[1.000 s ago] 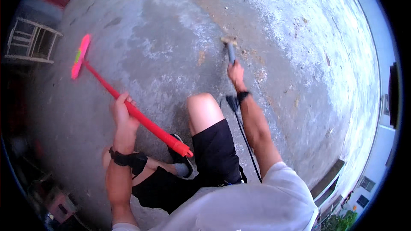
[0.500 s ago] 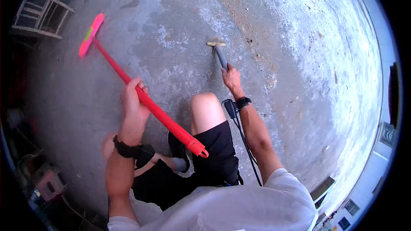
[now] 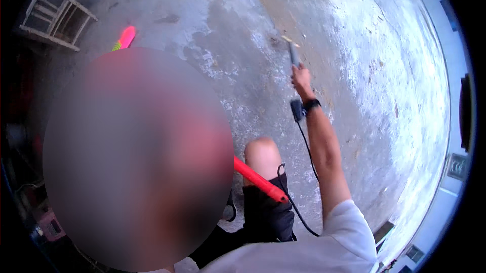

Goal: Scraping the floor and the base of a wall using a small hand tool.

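My right hand [image 3: 302, 79] is wrapped round the grey handle of a short T-shaped scraper [image 3: 294, 54]. The scraper's narrow tan head is at or just above the concrete floor, ahead and right of my knee. A large blurred disc covers my left hand and forearm, so its fingers do not show. From behind the blur comes the lower end of a long red handle [image 3: 259, 178], lying across in front of my bent leg. At the disc's upper edge, part of a bright pink and yellow-green head [image 3: 127, 36] belongs to the same long-handled tool.
Stained concrete floor [image 3: 349, 65] spreads ahead and to the right, with loose dirt along a seam. A pale wooden frame [image 3: 58, 15] stands at the far left. A black device with a cord [image 3: 296, 110] hangs by my right wrist. Dark clutter sits at left.
My right hand has moved the scraper forward and right. The red handle's lower end has shifted right and slightly down. A blurred disc now hides my left hand, which was gripping the red handle.
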The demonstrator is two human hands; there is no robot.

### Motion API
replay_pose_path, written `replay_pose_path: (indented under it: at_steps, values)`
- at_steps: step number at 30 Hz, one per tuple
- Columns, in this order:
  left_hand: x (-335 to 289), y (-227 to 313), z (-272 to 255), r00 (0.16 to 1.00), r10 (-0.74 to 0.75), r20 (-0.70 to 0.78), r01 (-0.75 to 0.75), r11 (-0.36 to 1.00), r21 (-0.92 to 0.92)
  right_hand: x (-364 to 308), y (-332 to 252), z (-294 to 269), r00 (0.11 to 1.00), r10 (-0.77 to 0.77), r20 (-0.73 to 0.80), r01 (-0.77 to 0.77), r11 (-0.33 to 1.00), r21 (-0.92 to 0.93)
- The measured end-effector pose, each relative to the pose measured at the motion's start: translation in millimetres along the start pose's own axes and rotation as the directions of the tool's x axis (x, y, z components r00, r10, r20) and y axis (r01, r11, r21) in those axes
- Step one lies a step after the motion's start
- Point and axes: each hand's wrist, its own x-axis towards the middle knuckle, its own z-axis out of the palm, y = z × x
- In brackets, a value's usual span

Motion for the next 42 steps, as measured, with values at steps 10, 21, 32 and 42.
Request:
replay_pose_path:
  at_steps: [10, 21, 32, 42]
  values:
    - [-75, 45, 2, 0.969, 0.137, -0.206, -0.127, 0.99, 0.062, -241, -116, -114, 0.786, 0.388, 0.481, -0.48, 0.874, 0.078]
    - [-130, 253, 89, 0.938, 0.177, -0.299, -0.101, 0.962, 0.254, -168, -325, -31, 0.825, 0.148, 0.545, -0.051, 0.981, -0.189]
    - [32, 400, 177, 0.922, 0.253, -0.294, -0.112, 0.899, 0.422, -9, -373, 171, 0.753, -0.041, 0.656, 0.465, 0.739, -0.487]
    - [155, 506, 200, 0.934, 0.333, -0.132, -0.208, 0.805, 0.556, 29, -319, 282, 0.669, -0.223, 0.709, 0.609, 0.711, -0.352]
